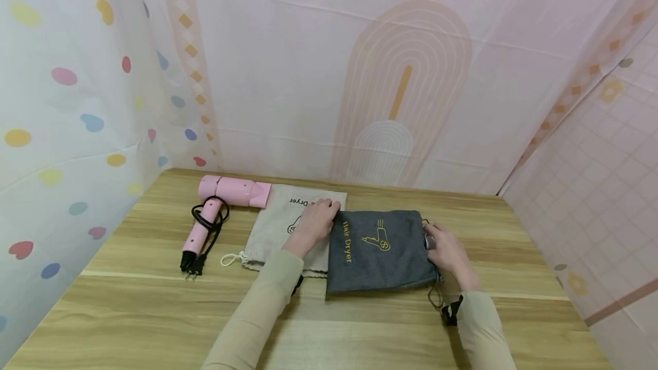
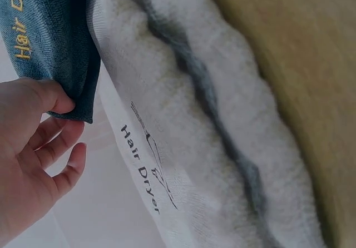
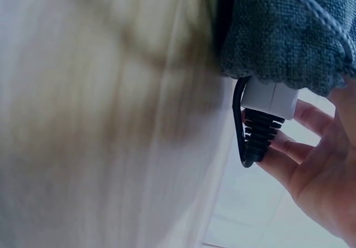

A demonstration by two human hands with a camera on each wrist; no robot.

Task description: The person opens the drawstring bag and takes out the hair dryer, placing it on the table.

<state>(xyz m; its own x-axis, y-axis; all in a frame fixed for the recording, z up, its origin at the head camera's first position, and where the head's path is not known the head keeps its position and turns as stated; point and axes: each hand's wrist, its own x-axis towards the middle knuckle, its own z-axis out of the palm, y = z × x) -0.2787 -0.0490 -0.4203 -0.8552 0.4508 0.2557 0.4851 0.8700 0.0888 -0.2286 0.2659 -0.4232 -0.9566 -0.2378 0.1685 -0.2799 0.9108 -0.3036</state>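
A dark grey-blue drawstring bag (image 1: 382,256) with yellow "Hair Dryer" lettering is held just over the table, its mouth to the right. My left hand (image 1: 315,224) pinches its far left corner (image 2: 75,112) between thumb and fingers. At the mouth, the pale handle end of a hair dryer (image 3: 270,99) pokes out, with a black ribbed cord sleeve (image 3: 260,134) and a cord bent back into the bag. My right hand (image 1: 449,253) grips this end, fingers curled behind it and thumb by the bag's rim. The rest of that dryer is hidden inside the bag.
A light beige "Hair Dryer" bag (image 1: 269,233) lies flat under my left hand, partly beneath the dark bag. To its left is a pink hair dryer (image 1: 233,190) with its black cord (image 1: 209,224) bundled at the handle. Patterned curtains (image 1: 288,73) enclose the wooden table (image 1: 128,296).
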